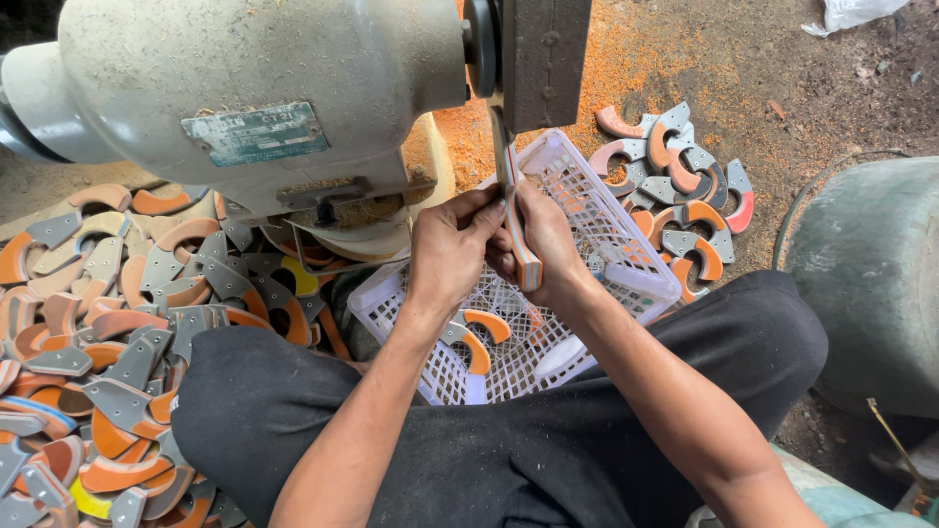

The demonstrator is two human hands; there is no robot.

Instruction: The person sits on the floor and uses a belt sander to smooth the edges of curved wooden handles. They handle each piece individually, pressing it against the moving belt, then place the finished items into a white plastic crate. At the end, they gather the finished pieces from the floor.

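Note:
Both my hands grip one curved orange-and-grey piece point(522, 244) edge-on, its upper end pressed against the dark grinding wheel point(544, 59) of a grey bench grinder point(245, 88). My left hand point(452, 244) pinches its left side. My right hand point(548, 244) wraps around it from the right. Below my hands sits a white plastic basket point(626, 254) with a couple of curved orange-and-grey pieces point(477, 337) inside.
A large pile of similar curved pieces point(108, 323) covers the ground at left, and a smaller pile point(680, 196) lies beyond the basket at right. Orange dust coats the dirt floor. A grey-green drum point(871, 274) stands at right. My black-trousered legs point(509, 440) sit crossed below.

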